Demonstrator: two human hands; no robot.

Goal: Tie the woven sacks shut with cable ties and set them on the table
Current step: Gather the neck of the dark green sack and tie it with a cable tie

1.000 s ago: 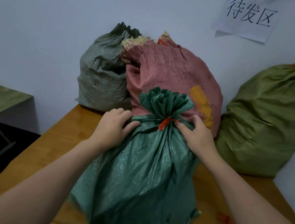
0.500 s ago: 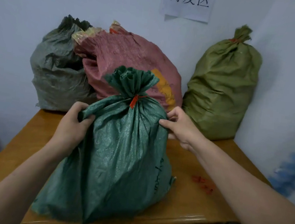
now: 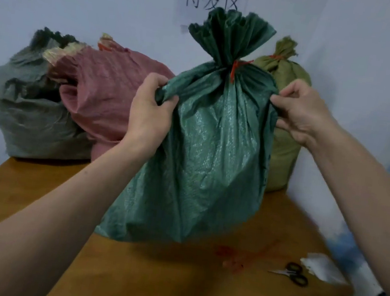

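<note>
A dark green woven sack (image 3: 203,153) hangs upright just above the wooden table (image 3: 24,190), its neck cinched by a red cable tie (image 3: 234,69). My left hand (image 3: 149,115) grips a bunch of the sack's fabric at its left shoulder. My right hand (image 3: 301,111) pinches the fabric at its right shoulder. The gathered mouth fans out above the tie.
Against the wall stand a grey-green sack (image 3: 29,107), a pink sack (image 3: 107,92) and an olive sack (image 3: 285,124) tied in red. Loose red cable ties (image 3: 234,256), black-handled scissors (image 3: 293,275) and a white plastic bag (image 3: 322,266) lie at the table's right front. A paper sign (image 3: 212,0) hangs on the wall.
Both hands slid from the sack's neck to its shoulders and raised it off the table, moving it rightward toward the olive sack. The view swung right, revealing the scissors.
</note>
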